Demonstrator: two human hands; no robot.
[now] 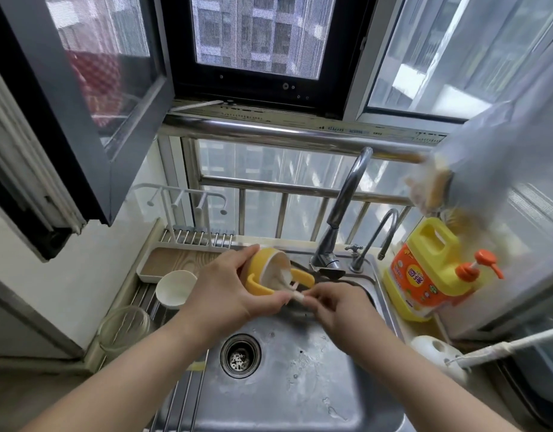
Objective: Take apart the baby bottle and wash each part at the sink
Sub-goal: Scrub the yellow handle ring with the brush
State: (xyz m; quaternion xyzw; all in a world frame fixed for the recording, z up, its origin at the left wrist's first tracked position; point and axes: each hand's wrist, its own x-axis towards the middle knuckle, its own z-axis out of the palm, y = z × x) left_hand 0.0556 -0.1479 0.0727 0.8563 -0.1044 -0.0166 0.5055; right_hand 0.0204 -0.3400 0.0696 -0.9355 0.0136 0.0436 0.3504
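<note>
The yellow handled collar (pixel 270 269) is gripped in the left hand (pixel 225 288) above the sink (pixel 300 385), its open underside turned toward the right hand (pixel 334 304). A pale straw piece (pixel 292 286) projects from it along the line between the hands; its free end is pinched by the right fingertips (pixel 308 299), so a pull rightward seems called for.

Bright, even daylight enters through the window (pixel 262 35) at top centre; shadows are soft and weak. Pale glare lies on the wet steel sink (pixel 315 353) at lower centre. Strong wide-angle bending at frame edges; the upper right is smeared and blurred, while the centre stays fairly sharp.
</note>
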